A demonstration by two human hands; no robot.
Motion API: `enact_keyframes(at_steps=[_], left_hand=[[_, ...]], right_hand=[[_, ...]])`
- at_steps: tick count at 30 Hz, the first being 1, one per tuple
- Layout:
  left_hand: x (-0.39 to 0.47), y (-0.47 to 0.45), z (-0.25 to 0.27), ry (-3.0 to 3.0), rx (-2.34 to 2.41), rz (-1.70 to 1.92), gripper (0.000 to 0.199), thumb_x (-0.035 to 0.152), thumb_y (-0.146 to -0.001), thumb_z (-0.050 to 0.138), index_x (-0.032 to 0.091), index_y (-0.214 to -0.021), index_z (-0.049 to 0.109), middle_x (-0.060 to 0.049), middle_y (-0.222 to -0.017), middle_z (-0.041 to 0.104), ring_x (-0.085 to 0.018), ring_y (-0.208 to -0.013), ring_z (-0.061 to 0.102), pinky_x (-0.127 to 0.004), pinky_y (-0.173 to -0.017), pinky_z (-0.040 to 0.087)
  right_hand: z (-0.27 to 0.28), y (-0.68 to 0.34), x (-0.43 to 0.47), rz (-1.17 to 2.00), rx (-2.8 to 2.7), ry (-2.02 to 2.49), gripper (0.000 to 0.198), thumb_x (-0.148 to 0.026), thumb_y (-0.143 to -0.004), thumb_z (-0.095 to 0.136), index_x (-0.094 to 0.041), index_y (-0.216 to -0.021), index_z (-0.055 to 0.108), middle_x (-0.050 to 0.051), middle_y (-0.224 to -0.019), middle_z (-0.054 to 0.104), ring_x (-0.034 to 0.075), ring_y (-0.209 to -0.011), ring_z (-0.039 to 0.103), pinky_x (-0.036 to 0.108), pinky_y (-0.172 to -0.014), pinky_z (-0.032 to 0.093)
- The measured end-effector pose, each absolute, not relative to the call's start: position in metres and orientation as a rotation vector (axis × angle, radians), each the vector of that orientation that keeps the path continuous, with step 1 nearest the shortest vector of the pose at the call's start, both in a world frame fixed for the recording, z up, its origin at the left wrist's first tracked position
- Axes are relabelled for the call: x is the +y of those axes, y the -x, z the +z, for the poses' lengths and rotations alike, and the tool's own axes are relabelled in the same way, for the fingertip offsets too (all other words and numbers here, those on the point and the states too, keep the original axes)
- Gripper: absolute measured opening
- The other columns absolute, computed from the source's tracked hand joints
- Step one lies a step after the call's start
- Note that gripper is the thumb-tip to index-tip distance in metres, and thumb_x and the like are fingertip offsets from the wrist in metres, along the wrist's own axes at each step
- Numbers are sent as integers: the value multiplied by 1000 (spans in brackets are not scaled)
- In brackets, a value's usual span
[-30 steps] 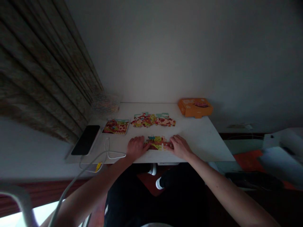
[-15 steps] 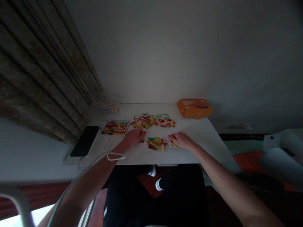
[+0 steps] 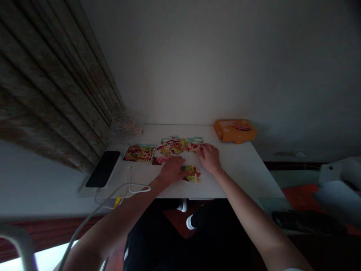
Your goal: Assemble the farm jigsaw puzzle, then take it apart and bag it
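Note:
My left hand [image 3: 172, 169] lies over the left part of a small joined group of jigsaw puzzle pieces [image 3: 194, 176] near the table's front. Its fingers are stretched and the thumb is apart, hiding some of the pieces. Farther back is a larger, partly joined section of puzzle pieces [image 3: 172, 146] showing a farm scene. My right hand [image 3: 209, 157] rests at the right end of that section, fingers extended onto the cow pieces [image 3: 193, 146] and covering part of them. A dark red and pink puzzle piece [image 3: 158, 160] sits just left of my left hand.
A reference picture card [image 3: 139, 153] lies left of the pieces, beside a black phone [image 3: 103, 169]. A white cable [image 3: 138, 185] loops over the table's front left. Clear plastic packaging [image 3: 126, 126] stands by the curtain, and an orange box [image 3: 235, 131] sits at the back right.
My right hand has moved from a piece beside the front group up to the back section. My left hand has shifted right onto the front group, uncovering the red and pink piece.

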State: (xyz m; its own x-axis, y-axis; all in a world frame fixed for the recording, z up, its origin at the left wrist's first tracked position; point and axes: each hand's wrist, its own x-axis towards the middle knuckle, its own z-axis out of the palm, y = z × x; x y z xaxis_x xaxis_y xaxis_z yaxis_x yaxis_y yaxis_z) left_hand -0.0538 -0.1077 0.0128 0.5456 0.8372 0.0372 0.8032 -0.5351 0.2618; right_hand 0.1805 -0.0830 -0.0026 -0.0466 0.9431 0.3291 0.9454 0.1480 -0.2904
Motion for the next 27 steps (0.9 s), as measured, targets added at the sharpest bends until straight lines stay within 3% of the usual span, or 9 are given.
enact_keyframes(at_steps=[4,8,14,18,22,24,27], left_hand=[[-126,55,11,-2491,1381,153,55,42,-91,70,27,-141,54,-13,-145,57,-32,-135,52,-48,-114,37],[-115,52,16,-2338,1452,95,62,37,-82,80,26,-138,57,-13,-136,62,-34,-131,56,-47,-107,43],[-97,39,21,-2201,1401,-23,69,31,-63,92,19,-125,65,-14,-123,66,-33,-114,65,-41,-99,50],[-103,40,23,-2141,1217,147,41,24,-70,84,19,-108,70,-10,-116,66,-24,-100,67,-32,-90,54],[-109,51,21,-2029,1133,258,20,19,-84,67,21,-104,68,-4,-103,72,-19,-95,68,-30,-88,53],[-106,59,18,-1938,1146,321,21,20,-88,63,23,-109,66,-2,-101,74,-18,-93,70,-29,-87,54],[-90,71,13,-1892,1282,471,28,26,-92,62,24,-121,63,-4,-112,75,-20,-100,72,-31,-91,55]], right_hand=[[-13,-172,-129,277,-2230,1480,39,-40,-100,56,-23,-135,62,13,-140,64,28,-131,56,47,-110,41],[-9,-175,-155,348,-2363,1407,59,-35,-91,71,-24,-146,53,15,-143,61,29,-133,56,50,-111,42],[-1,-173,-148,505,-2320,1523,69,-26,-78,85,-21,-141,58,15,-123,68,31,-116,63,47,-97,50],[0,-170,-144,782,-2208,1565,38,-22,-76,85,-18,-112,72,10,-107,69,22,-92,68,34,-84,53],[-3,-180,-144,1089,-1985,1527,15,-26,-83,74,-18,-96,69,3,-87,72,19,-79,70,28,-73,52],[-7,-190,-139,1103,-1843,1508,18,-34,-84,72,-19,-95,67,3,-85,73,20,-79,71,28,-71,52],[-12,-207,-121,871,-1642,1538,37,-51,-81,73,-20,-101,68,4,-87,75,22,-80,71,31,-72,54]])
